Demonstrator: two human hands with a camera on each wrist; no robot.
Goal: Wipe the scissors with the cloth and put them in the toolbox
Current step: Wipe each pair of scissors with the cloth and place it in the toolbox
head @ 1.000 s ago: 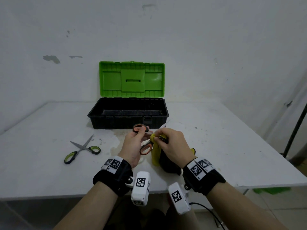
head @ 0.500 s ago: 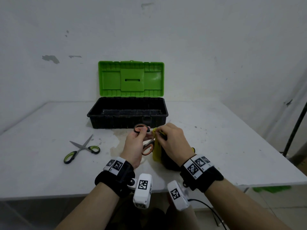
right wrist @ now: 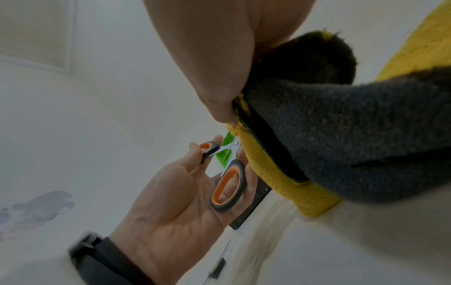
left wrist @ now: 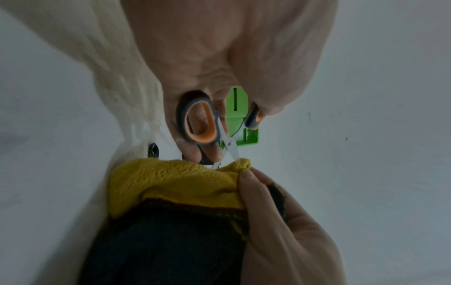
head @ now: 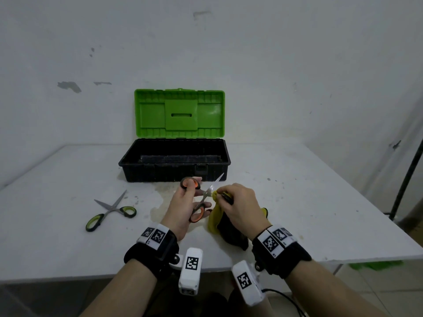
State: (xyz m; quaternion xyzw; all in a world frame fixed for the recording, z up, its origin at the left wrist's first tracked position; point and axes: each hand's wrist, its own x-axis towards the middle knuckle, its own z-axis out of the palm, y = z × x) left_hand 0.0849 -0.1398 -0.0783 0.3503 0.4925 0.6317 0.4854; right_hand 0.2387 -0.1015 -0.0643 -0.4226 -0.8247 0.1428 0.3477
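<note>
My left hand holds the orange-handled scissors by their loops, blades spread, above the table in front of the toolbox. My right hand pinches a yellow and dark grey cloth around one blade near the pivot; the other blade tip points up toward the box. In the left wrist view the cloth sits just under the scissors. In the right wrist view the scissors lie in the left palm beside the cloth. The black toolbox stands with its green lid raised.
A second pair of scissors with green handles lies spread on the white table to the left. A stain marks the table below the toolbox front. The wall stands close behind the box. The table's front edge is near my wrists.
The right hand with the cloth has slid along the blade toward the pivot, baring the tip of the other blade. The left hand keeps its hold with little shift.
</note>
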